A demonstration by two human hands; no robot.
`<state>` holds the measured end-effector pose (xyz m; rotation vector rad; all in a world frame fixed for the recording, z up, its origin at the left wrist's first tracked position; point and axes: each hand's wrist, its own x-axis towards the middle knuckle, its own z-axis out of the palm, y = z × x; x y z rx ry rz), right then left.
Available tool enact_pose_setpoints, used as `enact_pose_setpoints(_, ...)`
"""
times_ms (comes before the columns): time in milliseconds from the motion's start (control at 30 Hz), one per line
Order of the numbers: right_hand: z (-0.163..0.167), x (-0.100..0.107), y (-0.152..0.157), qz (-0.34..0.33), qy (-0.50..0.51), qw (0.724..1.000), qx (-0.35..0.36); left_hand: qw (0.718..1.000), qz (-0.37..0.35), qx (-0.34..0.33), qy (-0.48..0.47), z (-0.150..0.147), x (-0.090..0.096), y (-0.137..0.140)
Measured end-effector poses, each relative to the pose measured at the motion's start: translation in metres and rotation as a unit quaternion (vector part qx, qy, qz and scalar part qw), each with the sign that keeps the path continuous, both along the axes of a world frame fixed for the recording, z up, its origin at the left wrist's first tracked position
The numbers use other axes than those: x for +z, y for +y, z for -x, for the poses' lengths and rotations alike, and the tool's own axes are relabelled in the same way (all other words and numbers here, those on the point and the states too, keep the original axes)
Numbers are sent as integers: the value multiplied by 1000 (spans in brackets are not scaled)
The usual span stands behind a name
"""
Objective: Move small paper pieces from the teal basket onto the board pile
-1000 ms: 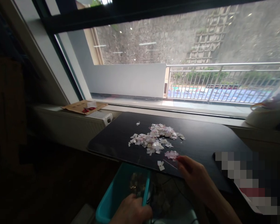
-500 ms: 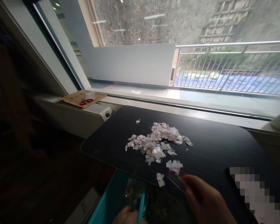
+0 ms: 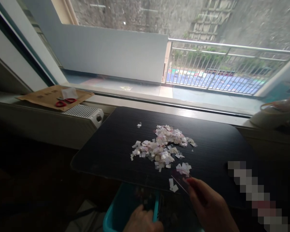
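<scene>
My right hand [image 3: 209, 201] pinches a thin clear plastic card [image 3: 179, 181], its edge resting near the front of the black table [image 3: 99, 151]. Just beyond the card lies a small clump of cut paper bits [image 3: 183, 168]; a few loose squares [image 3: 173, 185] are left of it. Farther in, a larger pile of pale paper and film scraps [image 3: 163, 141] spreads over the table. Below the front edge stands a teal bin [image 3: 108, 216] with dim scraps inside. My left hand [image 3: 143, 220] is closed over the bin's right rim, its fingertips partly hidden.
On the sill at left, red-handled scissors [image 3: 65, 101] and a whitish piece [image 3: 69, 93] lie on a brown envelope [image 3: 43, 96]. A white radiator [image 3: 94, 118] sits beneath. A pale rounded vessel [image 3: 263, 117] stands at right. A pixelated object lies on the table's right side.
My view has turned to the right and slightly down. The card and right hand have shifted slightly against the loose squares, which lie differently. My left hand stays at the bin.
</scene>
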<state>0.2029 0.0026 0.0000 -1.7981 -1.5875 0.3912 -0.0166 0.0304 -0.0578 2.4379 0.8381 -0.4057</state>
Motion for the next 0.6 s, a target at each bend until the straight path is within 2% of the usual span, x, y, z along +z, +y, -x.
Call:
enact_pose_setpoints(100, 2, 1, -1, -1, 3, 1000, -9, 999, -12, -14, -26, -2, -6, -4)
enact_pose_setpoints(167, 1, -1, -3, 6, 10, 1000, 24, 999, -32, -9, -30, -4, -6, -6)
enact_pose_setpoints(267, -4, -5, -6, -1, 9, 998, 62, 998, -58, 13, -20, -10, 0, -10)
enact_pose_setpoints(433, -21, -10, -4, -47, -32, 997, 57, 999, -50, 17, 1, -28, 11, -19)
enact_pose_setpoints(600, -10, -11, 6, -27, -25, 997, 73, 997, -62, -3, 40, -39, 19, -21)
